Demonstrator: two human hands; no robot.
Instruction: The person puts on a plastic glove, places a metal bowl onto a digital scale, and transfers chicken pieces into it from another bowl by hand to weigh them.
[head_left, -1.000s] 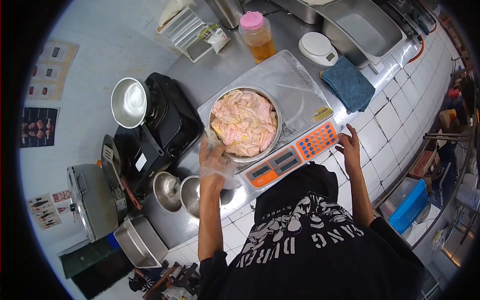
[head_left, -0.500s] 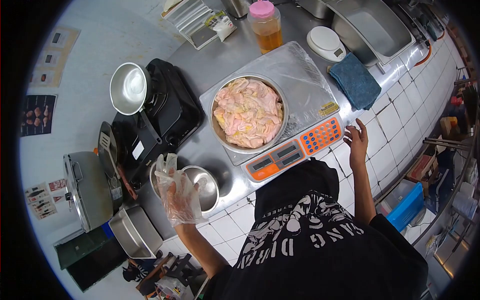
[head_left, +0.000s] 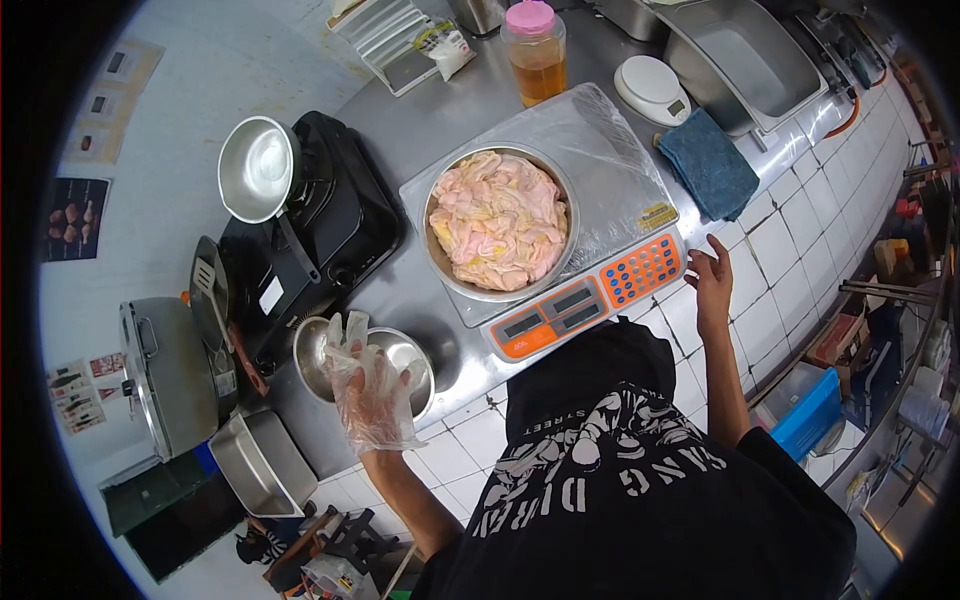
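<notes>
A round metal bowl (head_left: 571, 243) full of pale pink raw meat or skin (head_left: 498, 220) rests on the plastic-wrapped plate of an orange scale (head_left: 575, 305). My left hand (head_left: 372, 395), in a clear plastic glove, hovers over two small metal bowls (head_left: 408, 352) at the counter's front edge, its fingers apart. Whether it touches their rims cannot be made out. Off the scale's right end, my right hand (head_left: 711, 283) is bare, with fingers spread and slightly curled and nothing in them.
A saucepan (head_left: 258, 170) sits on a black stove (head_left: 345, 230) at left. Behind the scale stands a pink-lidded jar (head_left: 537, 55). A small white scale (head_left: 652, 88), a blue cloth (head_left: 708, 165) and a metal sink basin (head_left: 745, 60) are at right.
My left hand has left the side of the meat bowl and moved left to the small bowls. My right hand has barely moved. The view has shifted slightly.
</notes>
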